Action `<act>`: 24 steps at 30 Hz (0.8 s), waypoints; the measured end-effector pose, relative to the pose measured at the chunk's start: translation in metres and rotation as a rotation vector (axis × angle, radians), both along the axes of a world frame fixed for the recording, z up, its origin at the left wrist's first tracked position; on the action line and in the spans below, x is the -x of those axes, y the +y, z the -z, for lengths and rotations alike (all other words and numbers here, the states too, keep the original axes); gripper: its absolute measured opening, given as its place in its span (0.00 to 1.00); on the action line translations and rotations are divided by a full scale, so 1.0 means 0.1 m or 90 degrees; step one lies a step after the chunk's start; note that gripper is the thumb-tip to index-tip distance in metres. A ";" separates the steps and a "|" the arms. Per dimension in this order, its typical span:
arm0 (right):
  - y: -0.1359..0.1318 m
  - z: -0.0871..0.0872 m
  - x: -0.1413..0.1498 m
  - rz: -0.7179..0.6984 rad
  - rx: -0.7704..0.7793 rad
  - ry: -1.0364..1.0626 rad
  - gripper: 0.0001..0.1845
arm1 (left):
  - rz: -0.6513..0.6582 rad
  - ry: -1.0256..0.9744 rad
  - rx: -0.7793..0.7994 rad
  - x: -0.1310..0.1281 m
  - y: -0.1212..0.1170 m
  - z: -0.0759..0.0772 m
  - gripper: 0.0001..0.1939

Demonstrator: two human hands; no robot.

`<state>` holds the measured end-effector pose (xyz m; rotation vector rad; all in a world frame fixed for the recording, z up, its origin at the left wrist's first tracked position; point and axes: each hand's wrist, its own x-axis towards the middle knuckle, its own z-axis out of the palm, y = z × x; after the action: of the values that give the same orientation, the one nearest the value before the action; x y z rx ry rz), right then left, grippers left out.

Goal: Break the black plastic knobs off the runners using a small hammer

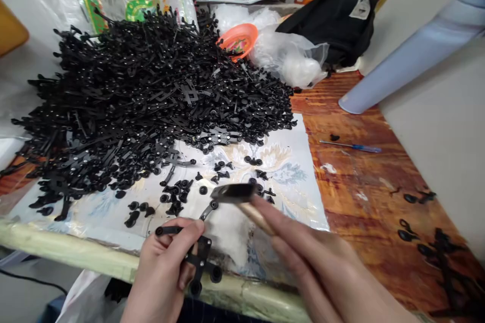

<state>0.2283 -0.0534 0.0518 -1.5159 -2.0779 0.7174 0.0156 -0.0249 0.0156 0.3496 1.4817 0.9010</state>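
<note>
While the left hand pinches a branched black plastic part between thumb and fingers, the right hand clenches a wood-handled hammer, its dark head just above the part's upper arm. Loose black pieces lie scattered on a floral printed sheet, below a large heap of similar parts; a screwdriver rests on the wooden tabletop to the right.

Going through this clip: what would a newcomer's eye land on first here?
The huge heap of black parts fills the upper left of the view, spilling onto a patterned sheet. At the bottom, the right hand holds a small hammer with a wooden handle, close to a black branched piece gripped in the left hand.
</note>
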 end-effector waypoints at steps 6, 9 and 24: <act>0.02 0.15 0.04 -0.038 0.000 -0.017 0.30 | -0.030 -0.018 0.000 -0.02 0.00 0.02 0.17; 0.05 0.12 0.03 -0.063 0.032 -0.048 0.28 | -0.031 -0.010 0.000 -0.01 -0.02 0.03 0.17; 0.07 0.10 0.08 -0.029 0.022 -0.045 0.29 | -0.033 0.018 0.004 -0.08 0.01 -0.08 0.14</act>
<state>0.2207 -0.0463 0.0417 -1.5389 -2.1687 0.7291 0.0240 -0.0239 0.0231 0.3219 1.5253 0.9366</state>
